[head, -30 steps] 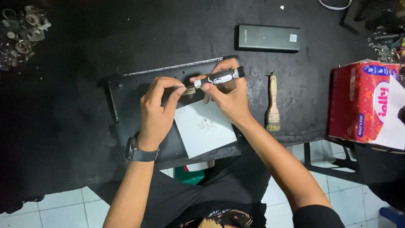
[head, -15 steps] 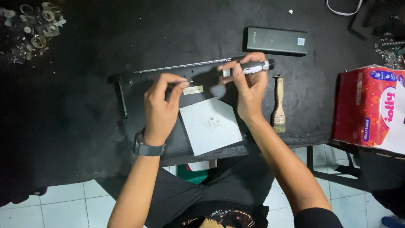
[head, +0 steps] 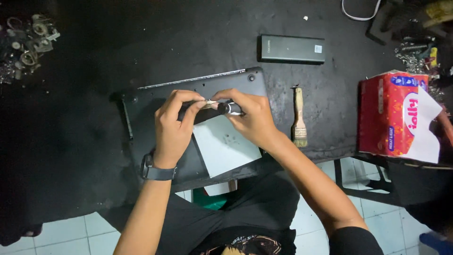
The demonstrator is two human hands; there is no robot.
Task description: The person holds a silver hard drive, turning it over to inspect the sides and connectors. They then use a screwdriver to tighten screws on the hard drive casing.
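Centrally, a dark grey rectangular laptop base panel (head: 155, 108) lies flat on the black work table (head: 94, 56), and all positions below are given relative to this panel. Both hands meet above its middle. The left hand (head: 172, 127) has thumb and forefinger pinched together on a small pale strip-shaped part (head: 209, 102), which sits between the two hands just above the panel surface. The right hand (head: 252, 118) is clamped around a black pen-shaped tool with a silver collar (head: 229, 108); its tip points toward the pale part, and whether tip and part touch cannot be told. A dark wristwatch (head: 156, 171) sits on the left wrist, at the near edge of the panel.

A white rectangular sheet (head: 224, 148) lies on the near right portion of the panel, partly under the right hand. A thin metal strip (head: 188, 80) runs along the far edge of the panel.

Beside the panel's right edge lies a small wooden-handled paintbrush (head: 298, 118), bristles toward the person. Beyond the panel's far right corner rests a flat black rectangular box (head: 292, 48). Well to the right stands a red tissue box (head: 394, 118). Well to the far left lies a cluster of small metal parts (head: 26, 45).
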